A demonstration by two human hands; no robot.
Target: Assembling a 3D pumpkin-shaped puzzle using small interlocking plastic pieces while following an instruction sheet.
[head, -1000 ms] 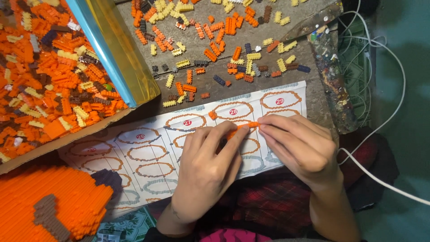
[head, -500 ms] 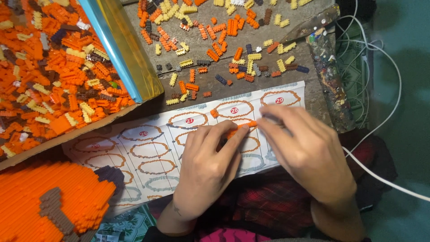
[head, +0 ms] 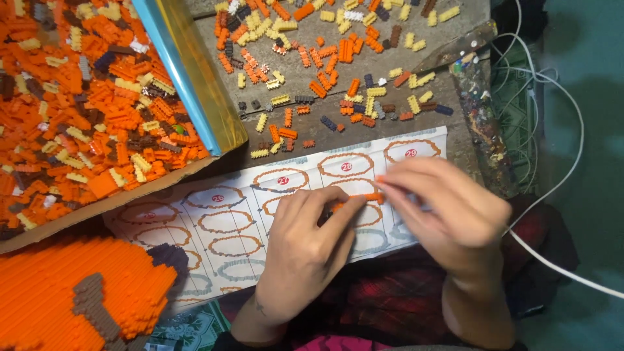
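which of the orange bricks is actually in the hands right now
The thin orange strip of bricks pinched between the left hand and right hand, over the instruction sheet. The other orange bricks lie loose on the board or in the tray.

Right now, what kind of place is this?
Probably a hobby table at home for tiny building bricks: a cardboard tray of orange and cream bricks, loose small bricks on the grey board, and a printed paper instruction sheet.

A single camera, worn on the person's head, looks almost straight down from close range. The left hand and right hand sit low in the middle, over the instruction sheet at the near edge of the surface, whose far edge is cut off.
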